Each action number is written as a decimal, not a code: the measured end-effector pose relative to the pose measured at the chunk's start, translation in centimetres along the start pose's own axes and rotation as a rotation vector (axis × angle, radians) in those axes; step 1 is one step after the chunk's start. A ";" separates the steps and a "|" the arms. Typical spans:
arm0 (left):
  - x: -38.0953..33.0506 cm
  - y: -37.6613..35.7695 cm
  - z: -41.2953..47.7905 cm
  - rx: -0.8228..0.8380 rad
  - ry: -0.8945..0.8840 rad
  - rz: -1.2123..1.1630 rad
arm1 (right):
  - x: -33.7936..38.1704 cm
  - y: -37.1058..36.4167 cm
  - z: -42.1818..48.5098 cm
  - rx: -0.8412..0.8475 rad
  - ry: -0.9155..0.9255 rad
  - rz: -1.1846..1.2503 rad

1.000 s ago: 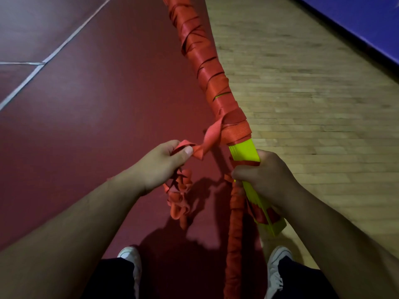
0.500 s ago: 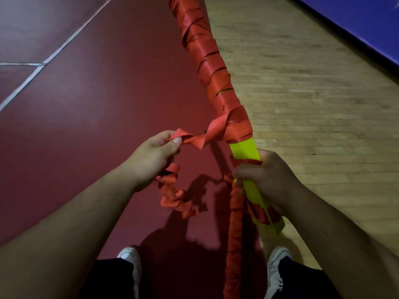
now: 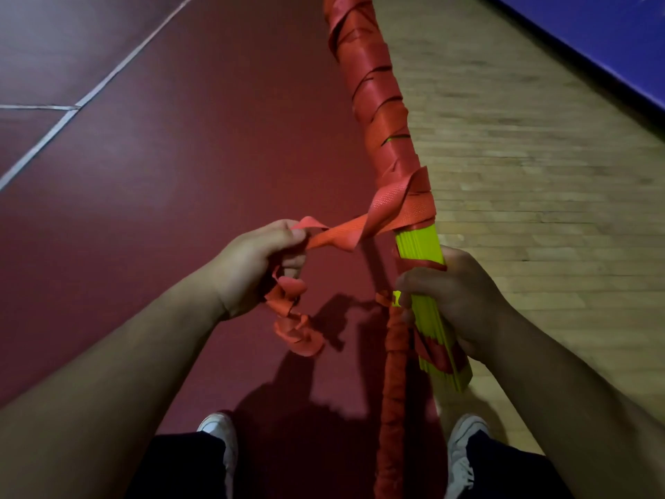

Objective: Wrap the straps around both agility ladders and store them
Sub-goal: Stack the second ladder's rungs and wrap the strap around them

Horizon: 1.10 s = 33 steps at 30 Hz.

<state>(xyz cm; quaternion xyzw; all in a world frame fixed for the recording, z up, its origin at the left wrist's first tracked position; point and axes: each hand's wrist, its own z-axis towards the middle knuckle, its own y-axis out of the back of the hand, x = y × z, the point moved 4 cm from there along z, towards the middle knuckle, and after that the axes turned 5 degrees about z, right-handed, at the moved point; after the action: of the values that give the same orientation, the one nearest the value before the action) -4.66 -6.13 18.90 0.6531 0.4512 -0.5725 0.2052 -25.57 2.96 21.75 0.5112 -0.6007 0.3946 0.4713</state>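
Agility ladder [image 3: 419,246], its yellow-green rungs gathered into one bundle, is held up at a slant in front of a person standing on a gym floor, with its far end running out of the top of the view. An orange strap [image 3: 342,234] is wound in overlapping turns round most of the bundle, leaving the near end bare. The right hand [image 3: 449,297] grips that bare end just below the last turn, fingers curled round the rungs. The left hand [image 3: 259,261], off to the left of the bundle, pinches the strap between thumb and fingers and holds it taut from the last turn. The loose tail [image 3: 298,336] (crumpled into curls) dangles beneath that hand. A second orange-wrapped length [image 3: 394,372] hangs down beside the right hand, between the person's white shoes [image 3: 219,433]; what it is fastened to cannot be made out. Underfoot, a dark red court surface [image 3: 180,156] with white lines [image 3: 108,81] on the left meets pale wooden boards [image 3: 521,156] on the right. A blue panel [image 3: 593,37] fills the top right corner.
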 end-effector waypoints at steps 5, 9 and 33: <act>0.2 -0.1 -0.5 -0.007 -0.001 0.196 | -0.5 0.1 0.2 -0.036 -0.023 0.018; 1.8 1.0 0.3 -0.149 0.104 0.526 | -0.6 0.1 0.4 -0.097 0.004 -0.078; 0.6 -1.2 0.5 -0.114 -0.026 0.265 | -1.8 -1.7 0.8 -0.216 0.124 -0.971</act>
<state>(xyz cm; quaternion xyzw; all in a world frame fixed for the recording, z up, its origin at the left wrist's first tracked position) -6.02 -5.74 18.55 0.6868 0.3900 -0.5223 0.3216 -23.98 2.32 19.82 0.6556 -0.3020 0.0949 0.6855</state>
